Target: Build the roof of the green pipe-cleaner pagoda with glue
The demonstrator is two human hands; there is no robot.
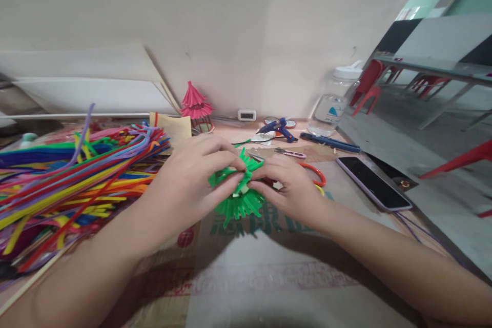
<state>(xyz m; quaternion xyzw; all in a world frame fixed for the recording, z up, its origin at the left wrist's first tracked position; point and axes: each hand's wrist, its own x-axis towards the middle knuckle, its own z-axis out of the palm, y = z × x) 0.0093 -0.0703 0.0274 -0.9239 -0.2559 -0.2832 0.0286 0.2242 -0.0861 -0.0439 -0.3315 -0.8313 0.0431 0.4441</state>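
Note:
Between my two hands is a green fringed pipe-cleaner piece [240, 205], its short strips fanning outward in layers. My left hand [200, 171] pinches it from the left with thumb and forefinger. From the right, my right hand [286, 184] pinches its upper part, fingertips close to those of the left. The fingers cover part of its middle. Just behind lie scissors with orange and yellow handles [317, 174], partly hidden by my right hand, and small pink-handled snips [291, 154].
Colourful pipe cleaners [88, 179] are heaped on the left. Along the wall stand a pink fringed tree shape [196, 102], a small digital clock [246, 115], a blue glue gun [277, 129] and a water bottle [332, 105]. A blue cutter [330, 142] and a phone [372, 183] lie right.

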